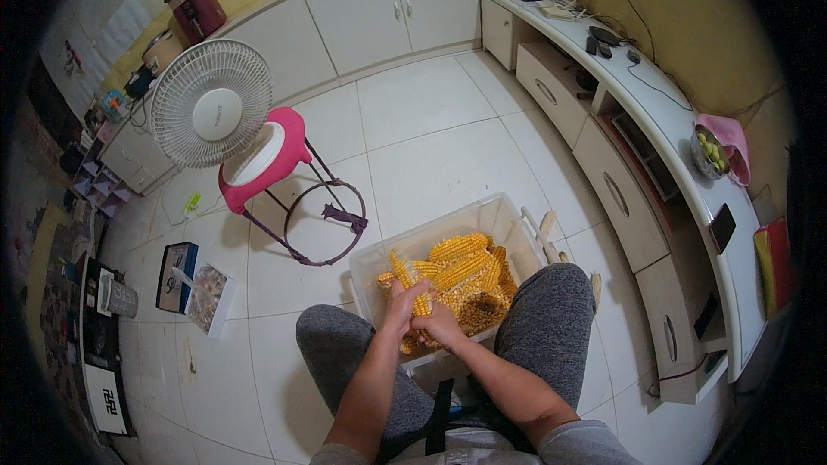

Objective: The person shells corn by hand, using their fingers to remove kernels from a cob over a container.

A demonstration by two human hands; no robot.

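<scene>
Between my knees stands a clear plastic bin [510,216] with whole yellow corn cobs [460,270] and loose kernels in it. My left hand [402,305] is closed around a partly stripped corn cob [406,271], held tilted above the bin's left side. My right hand [439,325] grips the lower end of the same cob, close beside the left hand. Some rows on this cob are bare and pale. A darker patch of corn [481,310] lies in the bin to the right of my hands.
A white fan [216,113] stands on a pink-covered stool [284,135] at the upper left. Bare cobs [596,287] lie on the floor right of the bin. Two open boxes, one white [223,310], are on the floor at left. A long white TV cabinet [623,190] runs along the right.
</scene>
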